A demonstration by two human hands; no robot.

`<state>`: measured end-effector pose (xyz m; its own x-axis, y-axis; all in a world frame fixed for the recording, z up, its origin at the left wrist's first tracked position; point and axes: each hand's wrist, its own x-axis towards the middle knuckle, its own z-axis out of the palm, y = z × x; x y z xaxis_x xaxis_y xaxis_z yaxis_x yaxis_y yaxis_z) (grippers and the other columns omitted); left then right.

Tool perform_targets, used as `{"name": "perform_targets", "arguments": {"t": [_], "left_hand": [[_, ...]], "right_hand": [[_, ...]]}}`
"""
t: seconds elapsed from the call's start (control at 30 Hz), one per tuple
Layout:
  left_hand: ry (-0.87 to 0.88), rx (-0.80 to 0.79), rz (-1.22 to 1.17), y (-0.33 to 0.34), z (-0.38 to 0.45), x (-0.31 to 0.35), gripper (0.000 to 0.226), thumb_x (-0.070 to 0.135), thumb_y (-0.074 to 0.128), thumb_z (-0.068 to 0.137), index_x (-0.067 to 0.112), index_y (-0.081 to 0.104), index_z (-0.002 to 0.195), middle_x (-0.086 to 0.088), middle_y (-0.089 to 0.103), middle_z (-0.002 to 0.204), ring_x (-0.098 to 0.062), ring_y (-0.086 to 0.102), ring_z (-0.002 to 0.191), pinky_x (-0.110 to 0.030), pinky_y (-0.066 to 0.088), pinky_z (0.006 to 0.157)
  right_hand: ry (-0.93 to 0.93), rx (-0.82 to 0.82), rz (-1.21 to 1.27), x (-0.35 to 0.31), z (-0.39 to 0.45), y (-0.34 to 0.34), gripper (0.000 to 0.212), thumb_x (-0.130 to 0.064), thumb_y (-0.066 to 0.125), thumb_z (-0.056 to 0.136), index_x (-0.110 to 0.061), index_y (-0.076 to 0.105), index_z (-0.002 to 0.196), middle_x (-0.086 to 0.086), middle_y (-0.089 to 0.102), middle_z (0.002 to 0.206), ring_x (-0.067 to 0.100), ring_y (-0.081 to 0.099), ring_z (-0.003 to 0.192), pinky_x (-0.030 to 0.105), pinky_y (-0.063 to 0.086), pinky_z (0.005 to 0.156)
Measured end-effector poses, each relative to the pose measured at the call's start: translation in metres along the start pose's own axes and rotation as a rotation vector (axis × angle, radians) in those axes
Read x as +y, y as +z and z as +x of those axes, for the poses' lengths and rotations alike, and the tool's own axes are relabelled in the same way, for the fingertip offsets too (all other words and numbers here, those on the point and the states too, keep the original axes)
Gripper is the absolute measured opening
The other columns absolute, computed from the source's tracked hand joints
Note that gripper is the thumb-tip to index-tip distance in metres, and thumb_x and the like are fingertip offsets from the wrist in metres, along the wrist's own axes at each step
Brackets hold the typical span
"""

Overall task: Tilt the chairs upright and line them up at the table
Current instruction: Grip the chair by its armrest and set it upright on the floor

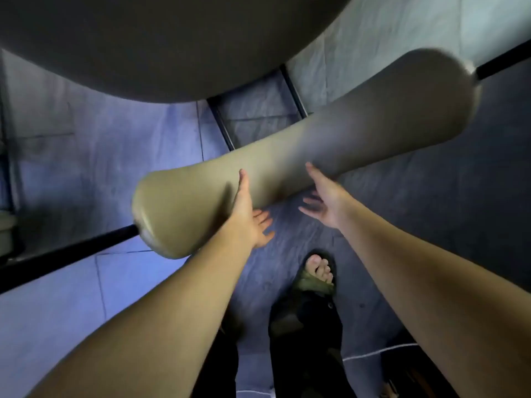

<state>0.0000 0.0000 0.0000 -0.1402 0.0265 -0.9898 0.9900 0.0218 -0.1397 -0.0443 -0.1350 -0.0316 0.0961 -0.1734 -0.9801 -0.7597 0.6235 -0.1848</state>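
Observation:
A chair's tan padded backrest [287,156] runs as a long blurred cushion diagonally across the middle. Black metal tubes leave it at its lower left end [66,254] and its upper right end [502,61]. The chair's wide dark seat [172,53] fills the top, with black frame bars [221,122] under it. My left hand [250,216] is at the backrest's lower edge, thumb laid against the pad and fingers spread beneath. My right hand [324,202] is just right of it, thumb at the pad and fingers spread below. Neither hand is closed around the cushion.
The floor is grey-blue tile [86,297]. My foot in an open sandal [319,271] stands right under the hands. A thin white cord [379,351] lies on the floor at the lower right. A pale object [5,225] sits at the left edge.

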Motion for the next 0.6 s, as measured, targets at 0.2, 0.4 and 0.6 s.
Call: {"name": "perform_targets", "arguments": {"t": [0.2, 0.4, 0.6], "left_hand": [[0.020, 0.109, -0.291, 0.005, 0.024, -0.006, 0.105, 0.086, 0.050, 0.065, 0.012, 0.043, 0.140, -0.004, 0.050, 0.129, -0.020, 0.050, 0.121, -0.037, 0.038, 0.095], [0.133, 0.087, -0.603, 0.020, 0.034, -0.004, 0.089, 0.079, 0.061, 0.064, 0.025, 0.049, 0.134, 0.006, 0.052, 0.137, -0.012, 0.048, 0.125, -0.030, 0.042, 0.102], [0.201, 0.088, -0.547, 0.001, 0.016, -0.012, 0.089, 0.076, 0.061, 0.068, 0.025, 0.046, 0.139, 0.007, 0.051, 0.141, -0.010, 0.047, 0.131, -0.028, 0.036, 0.106]], "right_hand": [[0.043, -0.009, 0.141, -0.006, 0.030, 0.015, 0.067, -0.055, 0.066, 0.082, -0.023, 0.045, 0.138, 0.002, 0.052, 0.128, 0.019, 0.051, 0.112, 0.034, 0.051, 0.094], [0.054, -0.011, 0.187, -0.006, 0.043, 0.008, 0.059, -0.049, 0.066, 0.085, -0.022, 0.047, 0.135, -0.006, 0.059, 0.107, 0.015, 0.053, 0.113, 0.033, 0.045, 0.103], [0.068, -0.023, 0.187, -0.004, 0.024, 0.006, 0.069, -0.048, 0.068, 0.083, -0.018, 0.043, 0.140, 0.003, 0.057, 0.128, 0.018, 0.063, 0.099, 0.033, 0.049, 0.089]]}}
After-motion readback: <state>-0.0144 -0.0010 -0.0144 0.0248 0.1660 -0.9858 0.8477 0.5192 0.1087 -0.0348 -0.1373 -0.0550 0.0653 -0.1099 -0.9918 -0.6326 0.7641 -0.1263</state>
